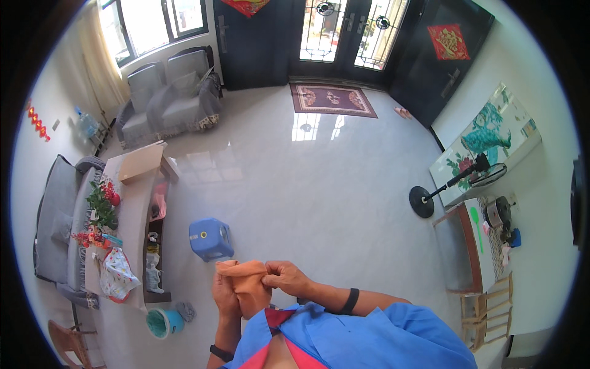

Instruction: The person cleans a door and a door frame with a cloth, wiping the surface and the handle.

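Observation:
An orange cloth is held up close in front of my chest, bunched and partly folded. My left hand grips its left side, with part of the palm hidden behind the fabric. On the other side, my right hand pinches the cloth's upper right edge between thumb and fingers. Beyond the cloth, a little to the left, a blue plastic stool stands on the glossy tiled floor.
A long coffee table with flowers and a cardboard box runs along the left. Near its end stands a blue waste bin. A pedestal fan and a side table are at the right. Double doors and a doormat lie ahead.

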The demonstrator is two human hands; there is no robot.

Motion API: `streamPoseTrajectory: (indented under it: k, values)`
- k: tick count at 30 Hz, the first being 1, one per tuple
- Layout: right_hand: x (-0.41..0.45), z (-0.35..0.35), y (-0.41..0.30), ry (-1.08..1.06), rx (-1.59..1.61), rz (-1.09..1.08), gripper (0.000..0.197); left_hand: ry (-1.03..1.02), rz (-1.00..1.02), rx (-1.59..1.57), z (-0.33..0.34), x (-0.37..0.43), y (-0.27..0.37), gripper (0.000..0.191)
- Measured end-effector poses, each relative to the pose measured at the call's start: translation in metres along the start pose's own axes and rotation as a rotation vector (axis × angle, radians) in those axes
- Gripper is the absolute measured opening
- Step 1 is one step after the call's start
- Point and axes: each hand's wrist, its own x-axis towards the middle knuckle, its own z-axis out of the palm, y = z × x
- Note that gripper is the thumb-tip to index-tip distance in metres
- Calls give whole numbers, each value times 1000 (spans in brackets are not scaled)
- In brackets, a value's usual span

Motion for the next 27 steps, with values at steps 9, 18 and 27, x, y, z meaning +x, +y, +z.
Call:
streamPoseTrajectory:
  k: [9,18,27]
  values:
    - [7,8,-2,-100,15,65,30,-177,-98,-35,9,-16,3,42]
    - [7,10,-13,-258,26,172,30,-185,-113,-76,-1,-21,-4,42]
    - [-2,5,-8,23,-272,-97,21,-143,-91,-57,7,-17,-6,36]
